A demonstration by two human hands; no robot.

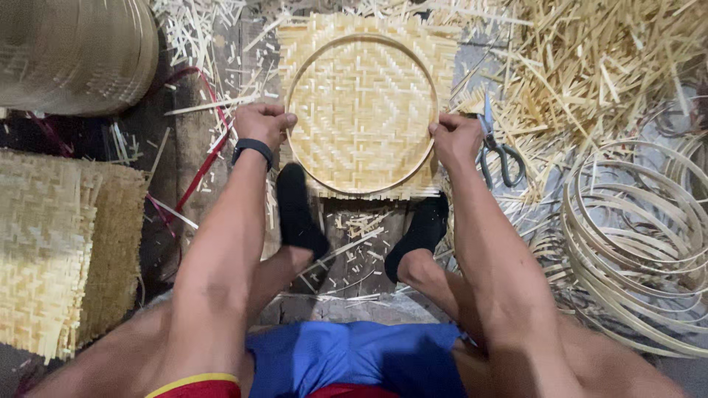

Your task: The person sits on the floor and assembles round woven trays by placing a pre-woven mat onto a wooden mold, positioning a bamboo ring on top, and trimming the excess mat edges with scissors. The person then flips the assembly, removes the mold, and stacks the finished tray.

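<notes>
— Head view first: what is underfoot?

— Dark wooden floor boards, strewn with pale bamboo offcuts, thickest at upper right.

— And the piece being worked?

— A square woven bamboo mat in a herringbone pattern lies on the floor ahead of two black-socked feet, with a round bamboo hoop laid on it. The left hand, with a black wristband, has its fingers curled shut on the hoop's left edge; the right hand pinches the right edge.

— What surrounds it?

— A stack of woven mats at left, a rolled bundle of bamboo strips at upper left, loose bamboo hoops at right, red cord near the left wrist, and grey-handled scissors just beside the right hand.
</notes>
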